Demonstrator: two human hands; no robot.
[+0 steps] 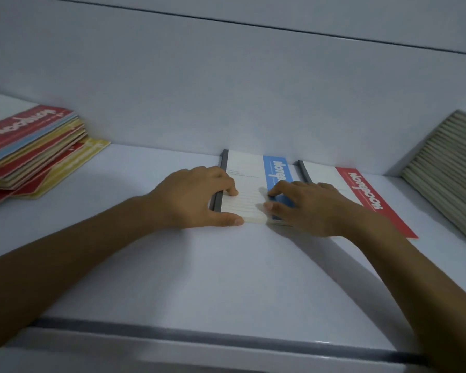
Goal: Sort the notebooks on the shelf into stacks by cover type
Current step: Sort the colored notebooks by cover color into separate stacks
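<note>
White shelf (199, 278): blue notebook (249, 170) flat at middle, far edge at back wall (226, 90). We see 2 forearms stretched forward, palms down: left hand (197, 197) grips its dark spine side, fingers curled onto cover, thumb along near edge; right hand (310, 208) grips blue-band side, fingertips bent onto cover. Just right of it, red notebook (361, 189). Messy pile (30, 146) far left; grey stack (447, 173) far right, tilted.

Notebook (249, 170) lies beside second notebook (361, 188), between left stack (30, 149) and right stack (447, 170).
</note>
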